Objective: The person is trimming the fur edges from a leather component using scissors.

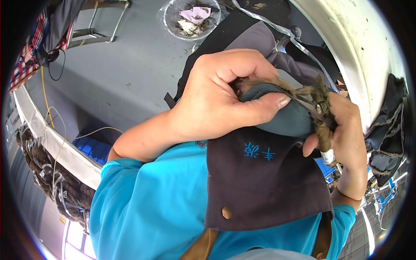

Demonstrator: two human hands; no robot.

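My left hand (225, 91) pinches the edge of a grey ribbed knit piece (286, 117), its thumb pressed on top. Brown fur (260, 82) shows along that edge, partly hidden under the fingers. At the right, my right hand (346, 125) is closed around a pair of scissors (320, 109) whose handles are wrapped in greenish-brown cloth, with white tape near one end. Their thin blades point toward the left thumb and lie against the furry edge; whether they are parted is too small to tell. Beneath the knit hangs the dark bib of my apron (264, 182).
A bin (190, 32) lined with clear plastic holds scraps at the far side. A metal-framed stool (93, 32) stands at the far left, near a plaid garment (30, 56). The pale curved rim of a table (346, 43) runs along the right. Dark fur pieces (56, 177) hang at the left.
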